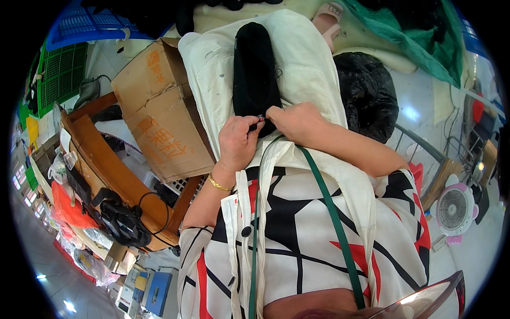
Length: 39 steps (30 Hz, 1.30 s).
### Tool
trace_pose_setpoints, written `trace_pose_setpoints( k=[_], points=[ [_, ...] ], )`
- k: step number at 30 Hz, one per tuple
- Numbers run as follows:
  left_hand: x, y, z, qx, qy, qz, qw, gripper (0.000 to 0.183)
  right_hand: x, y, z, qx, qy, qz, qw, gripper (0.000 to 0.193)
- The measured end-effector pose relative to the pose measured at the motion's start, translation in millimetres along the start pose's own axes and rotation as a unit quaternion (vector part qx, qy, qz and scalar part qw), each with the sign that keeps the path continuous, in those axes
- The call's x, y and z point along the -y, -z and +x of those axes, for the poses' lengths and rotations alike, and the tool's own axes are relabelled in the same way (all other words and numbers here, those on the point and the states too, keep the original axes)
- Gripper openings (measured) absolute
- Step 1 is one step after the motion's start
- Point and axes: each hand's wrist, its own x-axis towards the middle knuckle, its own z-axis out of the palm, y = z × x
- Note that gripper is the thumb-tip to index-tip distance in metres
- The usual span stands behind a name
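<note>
Head view finds the left hand (238,141) and right hand (303,121) meeting near the middle of the frame, at the near end of a long black piece (256,69). That piece lies lengthwise over the lap, its rounded end toward the top of the frame; the cream cloth (314,80) beneath probably serves as a soft bed, pale enough to make the black easy to see.

The left hand's thumb and fingers close around a small dark tool (255,126) — a little metal shows by its tip — likely pinched short for fine control. The right hand's fingers are bunched at the same spot, perhaps to steady the work, though I can't tell what lies between them.

Left of the lap leans a cardboard box (159,122), and right of it sits a black plastic bag (366,90), both apparently put near the seat for easy reach. At the right of the frame stands a pink-and-white fan (454,207), close enough, I'd judge, to cool whoever sits here.
</note>
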Motion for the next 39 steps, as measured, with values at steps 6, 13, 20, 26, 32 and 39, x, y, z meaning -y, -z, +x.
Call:
trace_pose_setpoints(
  k=[6, 13, 20, 26, 32, 39],
  points=[
    [0.2, -0.4, -0.6, 0.001, -0.009, 0.015, 1.000, 0.023, -3.7, 1.1, 0.2, 0.002, 0.004, 0.024, 1.000, 0.009],
    [0.0, -1.4, -1.9, 0.000, 0.000, 0.013, 1.000, 0.022, -10.0, 10.4, 1.4, -0.001, 0.018, 0.091, 0.996, 0.008],
    [1.7, -2.9, -1.2, -0.006, -0.020, 0.015, 1.000, 0.021, -0.9, 15.8, 4.7, 0.054, -0.015, 0.051, 0.997, 0.008],
    [1.3, -4.3, -2.8, -0.009, -0.017, 0.019, 1.000, 0.020, 5.2, 12.3, 7.5, 0.065, -0.041, 0.049, 0.996, 0.012],
    [0.9, -3.8, -4.2, -0.008, -0.005, 0.018, 1.000, 0.020, -2.2, 11.7, 8.9, 0.053, -0.028, 0.081, 0.995, 0.014],
    [-4.5, -3.9, -5.5, -0.032, 0.081, 0.022, 0.996, 0.018, -8.4, 18.0, 10.2, 0.076, -0.020, 0.085, 0.993, 0.012]
  ],
)
